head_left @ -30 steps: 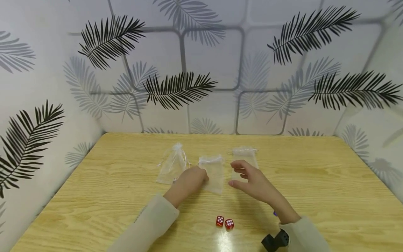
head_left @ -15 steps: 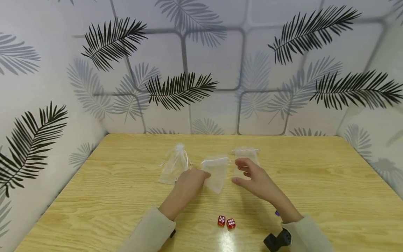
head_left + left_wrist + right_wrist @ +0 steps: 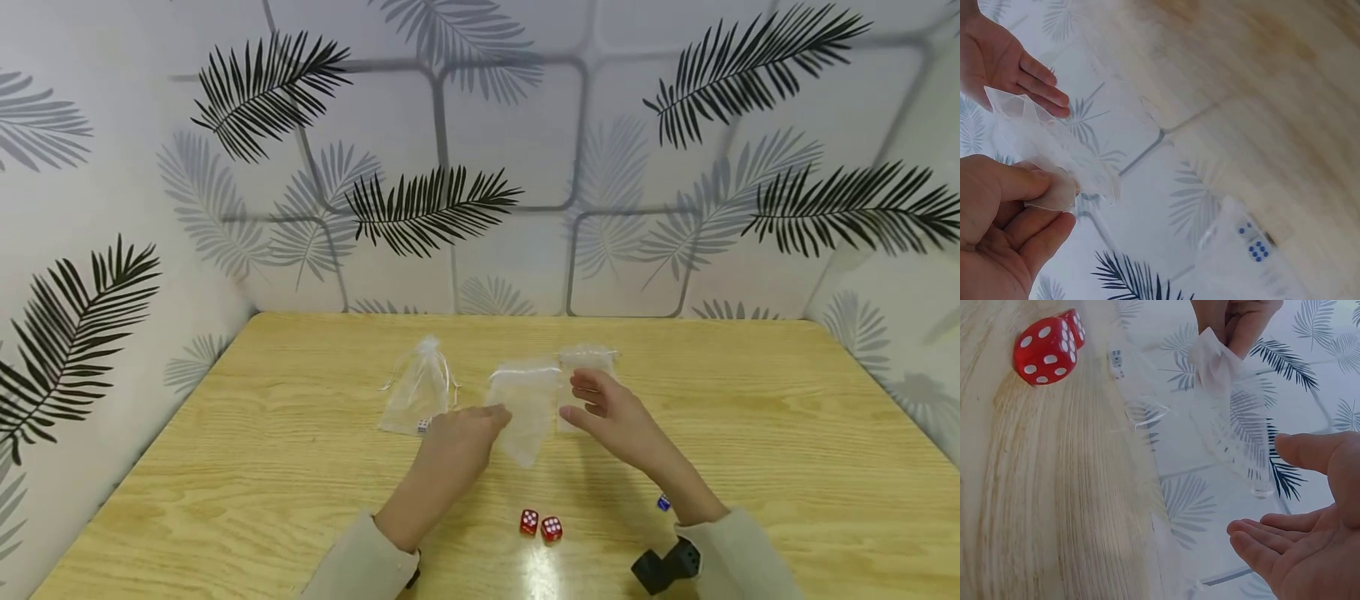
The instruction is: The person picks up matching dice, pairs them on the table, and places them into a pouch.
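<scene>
Leaf-Print Wall [image 3: 510, 142] Overlooks a Job Partly Done

Across a wood-grain table [image 3: 787, 433], work with sheer drawstring bags and dice appears to be in its early stages, with one bag filled and two showing no dice. At far left, the left bag [image 3: 408, 396] lies with its neck gathered and its ribbons trailing, and white dice [image 3: 423, 425] show through the mesh near its lower corner (two spotted faces are visible in the left wrist view, though whether they belong to one die or two is hard to tell). That portion looks finished.

Next along, a person's left hand [image 3: 453, 446] pinches the middle bag [image 3: 525, 408] by its edge, thumb against curled fingers, with the thin fabric bunched in the grip. The bag appears raised off the tabletop, and nothing can be seen inside it.

Nearer the person, below the middle bag, the left red die [image 3: 528, 522] and the right red die [image 3: 552, 528] sit just beside each other, both unbagged. Farther right, the right bag [image 3: 588, 360] lies flat, partly hidden behind the right hand [image 3: 615, 421]. That hand holds nothing: its fingers are relaxed and its thumb stands well apart from them, facing the middle bag without touching it.

At the far right, a small blue die [image 3: 663, 502] rests beside the right forearm, also outside any bag. Judging by what lies loose, the red pair and the blue die are the portion left to handle.
</scene>
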Available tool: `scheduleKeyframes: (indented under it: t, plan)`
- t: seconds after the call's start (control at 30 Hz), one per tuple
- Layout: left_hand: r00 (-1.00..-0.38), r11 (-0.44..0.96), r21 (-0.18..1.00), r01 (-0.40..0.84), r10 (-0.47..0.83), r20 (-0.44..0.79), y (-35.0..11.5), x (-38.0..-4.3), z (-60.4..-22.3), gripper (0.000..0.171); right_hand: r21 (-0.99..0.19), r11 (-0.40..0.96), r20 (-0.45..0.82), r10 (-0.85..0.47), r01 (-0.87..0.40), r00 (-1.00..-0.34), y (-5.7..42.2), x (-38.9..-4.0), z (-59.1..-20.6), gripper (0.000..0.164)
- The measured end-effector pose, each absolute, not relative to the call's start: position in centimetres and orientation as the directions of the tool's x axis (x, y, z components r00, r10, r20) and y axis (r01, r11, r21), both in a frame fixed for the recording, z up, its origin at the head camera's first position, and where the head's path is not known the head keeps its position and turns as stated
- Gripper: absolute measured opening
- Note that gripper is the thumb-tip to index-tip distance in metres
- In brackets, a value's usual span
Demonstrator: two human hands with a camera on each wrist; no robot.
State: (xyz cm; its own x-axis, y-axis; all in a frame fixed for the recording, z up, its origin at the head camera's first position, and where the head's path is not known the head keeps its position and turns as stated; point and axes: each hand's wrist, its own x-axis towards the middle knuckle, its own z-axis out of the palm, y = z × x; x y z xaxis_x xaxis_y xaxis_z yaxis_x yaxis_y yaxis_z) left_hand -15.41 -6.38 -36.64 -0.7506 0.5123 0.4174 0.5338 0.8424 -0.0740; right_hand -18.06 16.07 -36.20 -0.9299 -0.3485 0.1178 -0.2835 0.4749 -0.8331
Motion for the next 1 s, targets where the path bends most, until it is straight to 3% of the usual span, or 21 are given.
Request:
scheduleKeyframes:
  t: [0.17,0.33,0.53,0.67,0.8,1.0]
  plan:
    - [-0.707,0.825,-0.144,0.546,0.546,0.450,-5.8,-14.7,-36.1,0.026,-0.887,0.422,0.051,-0.319,-0.190,-0.946,16.2,-18.3,-36.0,0.061]
    - [-0.627,0.784,-0.256,0.565,0.610,0.484,-5.3,-14.4,-36.3,0.023,-0.964,0.253,0.008,-0.271,-0.079,-0.963,16.4,-18.4,-36.0,0.058]
    - [-0.565,0.723,-0.343,0.600,0.687,0.457,-5.2,-14.4,-36.8,0.024,-0.984,0.171,0.008,-0.183,-0.040,-0.983,16.3,-18.3,-35.9,0.050]
    - [-0.573,0.719,-0.290,0.631,0.685,0.451,-5.2,-14.5,-36.7,0.023,-0.984,0.172,0.021,-0.145,-0.046,-0.989,16.4,-18.3,-35.7,0.049]
    - [-0.586,0.721,-0.166,0.673,0.657,0.474,-5.3,-14.6,-36.7,0.026,-0.982,0.181,0.029,-0.135,-0.053,-0.990,16.3,-18.2,-35.6,0.048]
    - [-0.577,0.710,0.029,0.704,0.547,0.607,-5.8,-15.0,-36.8,0.025,-0.976,0.192,0.075,-0.134,-0.100,-0.988,16.0,-17.8,-35.2,0.047]
